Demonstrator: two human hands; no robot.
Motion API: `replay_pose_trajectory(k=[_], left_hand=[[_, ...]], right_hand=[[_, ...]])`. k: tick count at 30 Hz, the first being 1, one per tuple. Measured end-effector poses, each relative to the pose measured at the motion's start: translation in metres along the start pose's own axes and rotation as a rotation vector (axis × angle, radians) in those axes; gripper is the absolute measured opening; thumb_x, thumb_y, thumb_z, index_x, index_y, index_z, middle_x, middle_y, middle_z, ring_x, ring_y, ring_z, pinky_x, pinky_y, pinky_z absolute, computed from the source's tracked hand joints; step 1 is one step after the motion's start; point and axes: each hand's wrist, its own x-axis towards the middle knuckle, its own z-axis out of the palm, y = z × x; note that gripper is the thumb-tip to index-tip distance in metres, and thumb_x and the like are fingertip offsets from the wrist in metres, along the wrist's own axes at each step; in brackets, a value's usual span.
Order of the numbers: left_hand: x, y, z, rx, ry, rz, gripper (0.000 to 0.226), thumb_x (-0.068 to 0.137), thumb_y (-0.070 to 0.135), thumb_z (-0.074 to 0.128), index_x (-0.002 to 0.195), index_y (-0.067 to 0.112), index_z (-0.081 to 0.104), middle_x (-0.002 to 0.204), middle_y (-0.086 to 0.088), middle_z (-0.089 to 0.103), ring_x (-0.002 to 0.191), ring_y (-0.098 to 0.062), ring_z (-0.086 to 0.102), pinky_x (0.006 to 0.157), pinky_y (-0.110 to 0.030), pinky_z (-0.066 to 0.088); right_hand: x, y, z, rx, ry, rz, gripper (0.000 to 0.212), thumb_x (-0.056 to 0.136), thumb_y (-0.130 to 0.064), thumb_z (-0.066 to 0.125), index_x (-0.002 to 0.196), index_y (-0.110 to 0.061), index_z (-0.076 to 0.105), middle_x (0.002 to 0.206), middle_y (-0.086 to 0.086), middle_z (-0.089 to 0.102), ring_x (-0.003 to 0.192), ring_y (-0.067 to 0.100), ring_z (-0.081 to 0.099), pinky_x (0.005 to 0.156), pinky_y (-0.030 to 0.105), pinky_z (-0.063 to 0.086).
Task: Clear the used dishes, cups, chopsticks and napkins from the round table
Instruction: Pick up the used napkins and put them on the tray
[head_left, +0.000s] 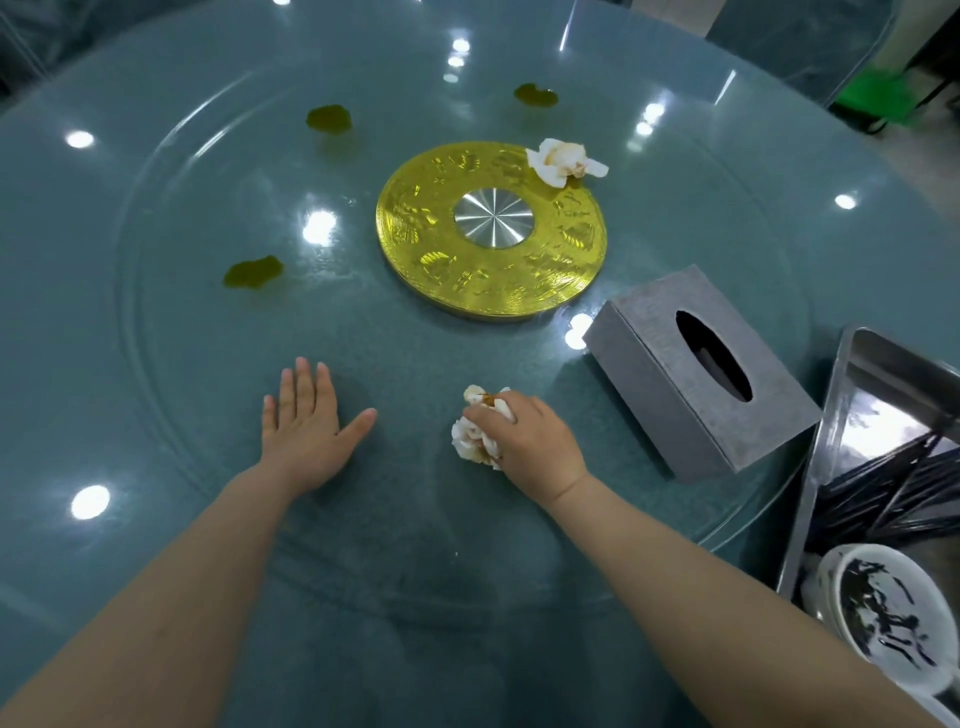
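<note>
My right hand (524, 441) grips a crumpled, stained white napkin (475, 434) against the glass turntable (156, 322) of the round table. My left hand (304, 421) lies flat on the glass, fingers straight and spread, holding nothing. A second crumpled napkin (563, 161) sits at the far edge of the gold centre disc (491, 231). At the right, a metal tray (857, 374) holds black chopsticks (893, 493) and a white bowl (883, 618) with dark residue.
A grey tissue box (696, 374) stands on the turntable between my right hand and the tray. Three dark yellowish spills mark the glass: one at left (253, 271), two further back (328, 118) (536, 95). A green object (883, 96) sits beyond the table.
</note>
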Motion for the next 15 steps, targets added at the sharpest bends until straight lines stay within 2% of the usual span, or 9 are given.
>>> replay_pose_trajectory(k=[5,7,9,12,15], left_hand=[[0.006,-0.011,-0.011,0.001,0.029,0.024,0.087,0.091,0.064,0.028,0.151,0.017,-0.015,0.157,-0.004,-0.025,0.145,-0.02,-0.022,0.115,-0.041,-0.013],[0.003,-0.009,-0.015,-0.077,0.064,0.022,0.082,0.094,0.058,0.032,0.152,0.013,-0.004,0.16,-0.007,-0.016,0.147,-0.022,-0.015,0.116,-0.044,-0.008],[-0.006,-0.002,-0.014,-0.163,0.09,0.033,0.078,0.096,0.051,0.037,0.153,0.01,0.004,0.161,-0.008,-0.01,0.148,-0.023,-0.01,0.117,-0.045,-0.004],[-0.032,0.011,0.0,-0.248,0.109,0.078,0.076,0.097,0.045,0.042,0.152,0.009,0.006,0.161,-0.008,-0.006,0.148,-0.022,-0.008,0.117,-0.042,-0.004],[-0.058,0.02,0.014,-0.247,0.093,0.07,0.077,0.097,0.043,0.045,0.152,0.008,0.005,0.161,-0.009,-0.007,0.148,-0.022,-0.007,0.117,-0.041,-0.003]], right_hand=[[0.008,-0.009,0.002,0.021,-0.001,0.007,0.03,0.072,-0.006,0.072,0.102,-0.014,0.071,0.083,0.015,0.058,0.067,0.035,0.056,0.053,0.038,0.051],[0.011,-0.01,-0.001,0.055,-0.083,0.069,0.031,0.084,-0.015,0.063,0.114,-0.018,0.066,0.097,0.013,0.059,0.081,0.033,0.056,0.068,0.038,0.051],[0.018,-0.008,-0.004,0.236,-0.1,0.27,0.032,0.089,-0.025,0.058,0.121,-0.024,0.062,0.11,0.007,0.058,0.093,0.025,0.055,0.084,0.032,0.047],[0.02,-0.004,-0.017,0.433,0.031,0.501,0.036,0.084,-0.023,0.061,0.118,-0.032,0.064,0.12,0.002,0.062,0.112,0.019,0.057,0.087,0.022,0.039],[0.012,0.003,-0.038,0.54,0.159,0.582,0.033,0.08,-0.023,0.061,0.111,-0.033,0.067,0.116,-0.008,0.067,0.11,0.014,0.059,0.094,0.027,0.045]])
